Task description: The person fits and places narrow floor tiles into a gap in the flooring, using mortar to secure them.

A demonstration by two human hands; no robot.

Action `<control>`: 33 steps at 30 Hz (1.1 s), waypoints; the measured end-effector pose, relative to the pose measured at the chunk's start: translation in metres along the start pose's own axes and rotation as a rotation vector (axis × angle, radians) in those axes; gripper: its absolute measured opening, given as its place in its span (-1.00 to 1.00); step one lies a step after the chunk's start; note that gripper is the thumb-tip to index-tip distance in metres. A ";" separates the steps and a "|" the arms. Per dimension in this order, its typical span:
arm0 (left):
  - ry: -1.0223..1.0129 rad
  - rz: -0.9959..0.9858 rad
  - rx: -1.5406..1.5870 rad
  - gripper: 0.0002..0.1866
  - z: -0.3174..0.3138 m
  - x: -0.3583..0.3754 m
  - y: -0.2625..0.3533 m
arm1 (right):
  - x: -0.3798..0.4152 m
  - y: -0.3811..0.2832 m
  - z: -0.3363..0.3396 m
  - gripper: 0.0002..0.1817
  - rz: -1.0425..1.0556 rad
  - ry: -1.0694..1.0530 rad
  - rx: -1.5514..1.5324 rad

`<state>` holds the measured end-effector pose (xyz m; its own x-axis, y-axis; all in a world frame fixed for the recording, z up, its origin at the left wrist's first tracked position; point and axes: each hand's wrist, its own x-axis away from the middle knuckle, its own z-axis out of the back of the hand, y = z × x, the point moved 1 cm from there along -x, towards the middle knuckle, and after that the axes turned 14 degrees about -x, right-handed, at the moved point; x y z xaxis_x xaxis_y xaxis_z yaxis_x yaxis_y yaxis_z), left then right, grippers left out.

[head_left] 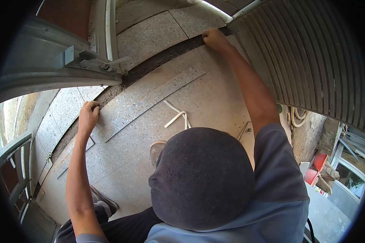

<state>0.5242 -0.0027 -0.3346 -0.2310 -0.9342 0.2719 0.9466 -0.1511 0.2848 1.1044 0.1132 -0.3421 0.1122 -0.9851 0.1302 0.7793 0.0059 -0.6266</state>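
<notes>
My left hand [88, 117] is on the left beside a dark groove [156, 60] between pale speckled floor slabs. Its fingers are curled together, and anything between them is too small to make out. Farther up, my right hand [215, 39] is closed at the groove's upper right end, its fingertips turned down and their contents hidden. A long narrow speckled strip [154, 101] lies on the floor between my arms. Bent whitish pieces [178, 115] rest just below it.
A large rounded dark cloth shape [202, 178] blocks the lower middle. A metal frame with a latch [93, 60] stands at upper left. Ribbed metal sheeting [312, 56] rises at right. A coiled hose [299, 117] and red items [317, 168] lie at lower right.
</notes>
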 end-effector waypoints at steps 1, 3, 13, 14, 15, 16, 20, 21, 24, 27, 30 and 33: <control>0.005 0.001 -0.013 -0.78 0.002 0.000 0.002 | -0.001 0.004 0.009 -0.71 -0.007 0.020 0.013; 0.011 0.007 -0.028 -0.78 0.002 0.003 0.004 | -0.002 0.006 0.007 -0.70 0.036 0.008 0.020; 0.049 0.010 -0.142 -0.78 0.027 0.005 0.003 | -0.005 0.048 0.031 -0.73 0.119 0.104 0.060; 0.051 0.004 -0.147 -0.78 0.029 0.008 0.006 | 0.002 0.039 0.029 -0.73 0.174 0.057 0.014; 0.028 -0.009 -0.097 -0.79 0.030 0.009 0.011 | 0.002 0.041 0.029 -0.73 0.153 0.049 0.063; 0.005 -0.029 -0.114 -0.79 0.027 0.011 0.008 | -0.003 0.051 0.028 -0.73 0.134 0.043 0.111; -0.033 -0.031 -0.153 -0.80 0.023 0.016 -0.007 | -0.012 0.056 0.040 -0.68 -0.075 0.099 0.170; -0.027 -0.020 -0.174 -0.80 0.021 0.014 -0.013 | -0.010 0.054 0.042 -0.67 0.016 0.088 0.146; -0.010 -0.017 -0.232 -0.77 0.020 0.017 -0.026 | -0.011 0.035 0.015 -0.65 0.196 0.052 0.122; -0.030 0.079 -0.366 -0.76 0.028 0.023 -0.034 | -0.019 0.052 0.011 -0.66 0.115 0.038 0.168; -0.027 0.158 -0.463 -0.76 0.032 0.032 -0.049 | -0.005 0.011 0.004 -0.67 0.164 0.060 0.246; -0.115 0.163 -0.583 -0.76 0.038 0.050 -0.070 | 0.007 0.010 0.006 -0.64 0.108 0.128 0.311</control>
<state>0.4377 -0.0265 -0.3062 -0.0647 -0.9242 0.3764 0.9316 -0.1912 -0.3093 1.1166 0.1077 -0.3426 0.1411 -0.9894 -0.0341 0.9200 0.1437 -0.3646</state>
